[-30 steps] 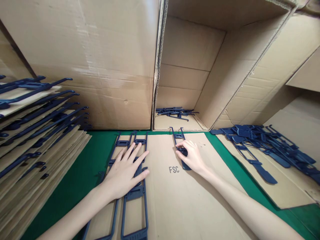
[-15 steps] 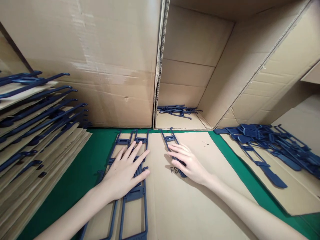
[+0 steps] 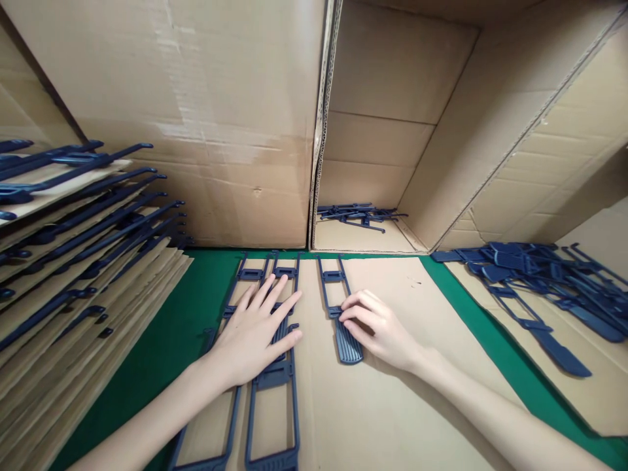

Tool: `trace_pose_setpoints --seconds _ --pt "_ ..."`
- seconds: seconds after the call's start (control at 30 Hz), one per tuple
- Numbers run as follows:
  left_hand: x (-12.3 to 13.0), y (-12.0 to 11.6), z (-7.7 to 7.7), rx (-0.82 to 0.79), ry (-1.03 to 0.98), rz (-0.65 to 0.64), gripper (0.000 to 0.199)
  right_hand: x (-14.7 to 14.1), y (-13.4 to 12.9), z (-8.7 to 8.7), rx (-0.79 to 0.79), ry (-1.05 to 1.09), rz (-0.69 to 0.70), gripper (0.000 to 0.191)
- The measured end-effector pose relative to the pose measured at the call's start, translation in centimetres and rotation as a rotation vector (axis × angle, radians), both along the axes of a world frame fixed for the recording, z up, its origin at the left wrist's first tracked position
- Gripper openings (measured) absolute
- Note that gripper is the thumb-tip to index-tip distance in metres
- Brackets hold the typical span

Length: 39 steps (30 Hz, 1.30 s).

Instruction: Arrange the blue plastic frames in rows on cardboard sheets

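My left hand (image 3: 260,330) lies flat with its fingers spread over several dark blue plastic frames (image 3: 296,418), laid side by side on a cardboard sheet (image 3: 392,412). It covers their middle parts. My right hand (image 3: 385,327) has curled fingers at the right edge of a single dark blue plastic frame with a ribbed paddle (image 3: 348,343). Thumb and fingertips close on it near the joint between the open frame and the paddle. This piece lies flat, paddle end toward me, apart from the left group.
Cardboard sheets layered with blue frames (image 3: 98,255) are stacked at left. Behind stand a closed carton (image 3: 245,131) and an open box (image 3: 383,144) holding loose blue parts (image 3: 363,214). A heap of blue frames (image 3: 530,268) lies on cardboard at right. The table surface (image 3: 167,327) is green.
The right-hand frame now lies straighter, its ribbed paddle uncovered. My right hand has shifted from over it to its right edge. My left hand stays on the frames; the view has shifted slightly.
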<state>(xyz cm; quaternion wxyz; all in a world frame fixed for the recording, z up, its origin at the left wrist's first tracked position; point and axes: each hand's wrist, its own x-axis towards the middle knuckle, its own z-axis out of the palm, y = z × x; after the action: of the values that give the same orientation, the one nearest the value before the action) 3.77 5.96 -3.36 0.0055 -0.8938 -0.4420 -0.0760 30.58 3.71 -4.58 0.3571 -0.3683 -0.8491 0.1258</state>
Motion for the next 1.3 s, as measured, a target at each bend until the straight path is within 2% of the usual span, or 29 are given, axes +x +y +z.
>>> trace_pose_setpoints --seconds 0.33,0.63,0.73,0.83,0.9,0.97,1.0,1.07,1.17,1.3 --pt "0.1 -0.1 0.4 -0.024 0.044 0.008 0.063 -0.5 -0.2 -0.6 0.009 -0.06 0.11 0.028" --pt "-0.1 0.0 0.0 0.01 0.007 -0.006 0.063 -1.1 -0.4 -0.6 -0.005 -0.091 0.103 0.03" --pt "0.0 0.0 -0.1 0.018 -0.001 0.0 0.063 -1.1 -0.3 0.0 0.025 -0.171 0.093 0.03" --pt "0.0 0.1 -0.1 0.022 -0.016 -0.002 0.063 -0.3 1.4 1.9 0.097 -0.341 0.075 0.03" --pt "-0.1 0.1 -0.2 0.023 -0.023 -0.002 0.063 0.7 3.7 3.8 0.106 -0.45 -0.041 0.028" --pt "-0.1 0.1 -0.2 0.018 -0.028 -0.002 0.063 1.8 6.8 5.4 0.048 -0.572 -0.271 0.028" --pt "-0.1 0.1 -0.2 0.012 -0.028 -0.001 0.063 2.3 8.5 6.1 -0.01 -0.646 -0.379 0.029" --pt "-0.1 0.1 -0.2 -0.006 -0.023 0.007 0.064 3.2 11.7 6.6 -0.054 -0.699 -0.485 0.029" --pt "0.0 0.1 -0.1 -0.033 -0.01 0.024 0.065 4.3 15.4 5.6 -0.125 -0.774 -0.643 0.027" --pt "0.1 0.0 0.0 -0.028 -0.019 0.021 0.065 4.8 17.6 3.1 -0.183 -0.838 -0.788 0.032"
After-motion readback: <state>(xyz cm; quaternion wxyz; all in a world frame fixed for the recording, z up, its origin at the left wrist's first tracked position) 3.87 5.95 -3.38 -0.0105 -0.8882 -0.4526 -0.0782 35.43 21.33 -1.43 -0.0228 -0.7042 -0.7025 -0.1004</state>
